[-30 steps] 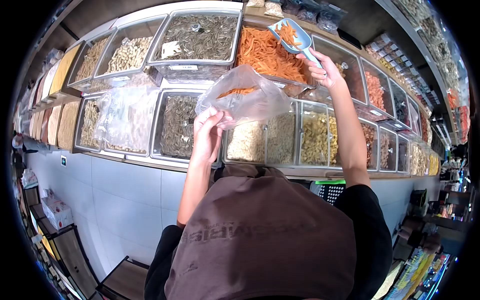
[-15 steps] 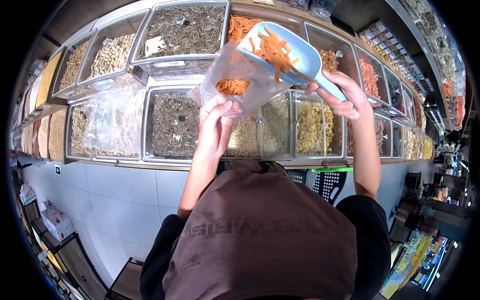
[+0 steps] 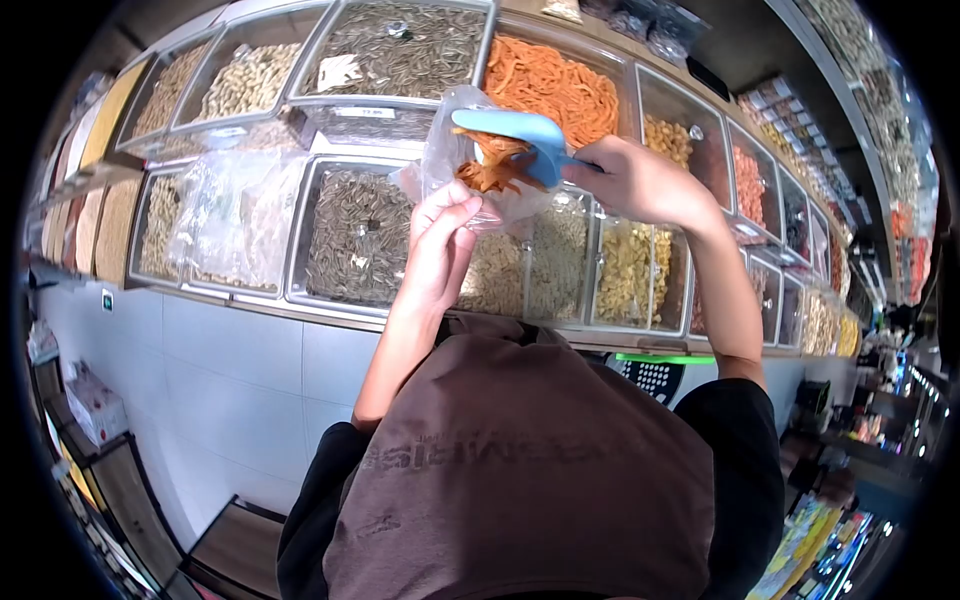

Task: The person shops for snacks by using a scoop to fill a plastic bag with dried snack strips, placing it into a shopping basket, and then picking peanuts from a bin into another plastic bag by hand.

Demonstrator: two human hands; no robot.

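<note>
Now holding a translucent plastic bag (image 3: pixel 439 150), probably limp, slippery, best pinched by its rim, above transparent rectangular bins (image 3: pixel 390 126) in the left hand (image 3: pixel 443 225); gripping a light-blue plastic scoop (image 3: pixel 540 138) at its mouth in the right hand (image 3: pixel 638 180).

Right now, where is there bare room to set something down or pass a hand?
Bare floor shows between the counter and dark-framed unit. The lidded lower seed bin looks free between the clear plastic bags and left hand. From there to the right hand, the held bag and blue scoop crowd the space.
</note>
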